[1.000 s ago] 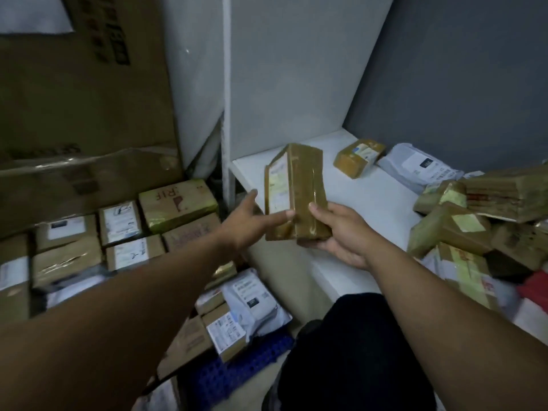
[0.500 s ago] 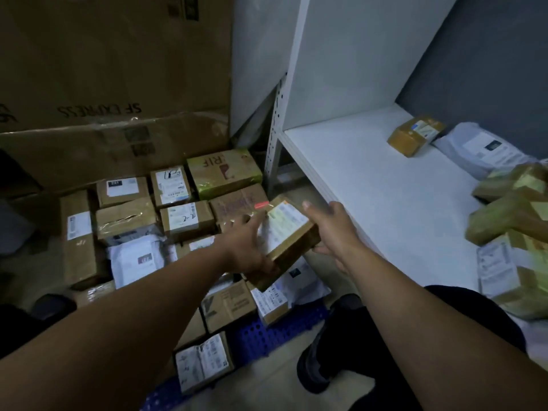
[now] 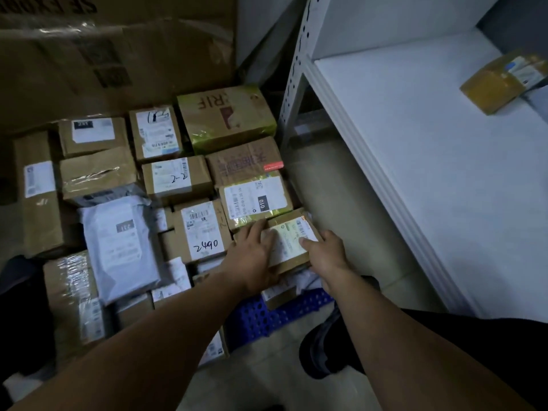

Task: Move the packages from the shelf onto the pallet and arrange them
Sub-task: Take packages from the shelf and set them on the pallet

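The box [image 3: 292, 243], brown with a pale label facing up, lies at the right edge of the pile on the pallet [image 3: 258, 317], just in front of the 010 box [image 3: 255, 200] and touching it. The left hand [image 3: 252, 256] lies flat on its left part, fingers straight and close together, pressing down. The right hand [image 3: 326, 253] grips its right edge, thumb on the label; its fingers go past the side and out of sight.

Left of the box stands the 2490 box [image 3: 201, 232], then a white mailer [image 3: 118, 244] lying over other parcels. Further back sit more labelled boxes in rows, with the RIF box [image 3: 225, 117], wrapped in greenish tape, at the far right corner. Under the box some flat parcels stick out over the blue pallet grid. A big carton [image 3: 103, 54] stands behind the pile.

To the right is a white shelf [image 3: 430, 173] on a perforated post [image 3: 293, 72], with one taped parcel [image 3: 498, 81] near its back. Between pallet and shelf runs a strip of pale floor [image 3: 326, 188]. A dark shoe [image 3: 323, 351] stands on it by the pallet's corner. The light is dim.
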